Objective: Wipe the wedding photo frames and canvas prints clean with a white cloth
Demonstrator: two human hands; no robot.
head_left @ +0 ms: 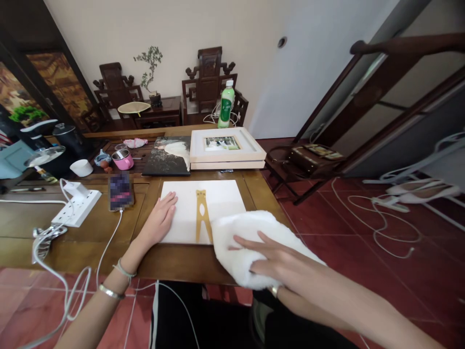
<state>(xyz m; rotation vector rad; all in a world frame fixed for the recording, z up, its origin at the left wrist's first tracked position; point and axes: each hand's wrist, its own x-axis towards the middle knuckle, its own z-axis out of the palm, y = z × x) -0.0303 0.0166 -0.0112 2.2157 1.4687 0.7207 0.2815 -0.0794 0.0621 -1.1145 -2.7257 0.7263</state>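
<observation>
My left hand [163,218] lies flat on the left edge of a white board [181,206], at the front of the wooden table. A yellow cat-shaped piece [201,206] with two long legs rests on the board. My right hand [267,257] grips a white fluffy cloth [240,225], some fingers spread over it. The cloth covers the board's lower right corner and hangs past the table edge. Below my right hand is a forearm with a silver bangle [275,291]; I cannot tell whose it is.
Behind the board are a dark picture panel [154,162], stacked frames [250,145] and a green bottle [225,109]. A phone [121,191], power strip [85,211], pink cup [122,160] and white cup [81,168] are left. White cables hang over the front edge.
</observation>
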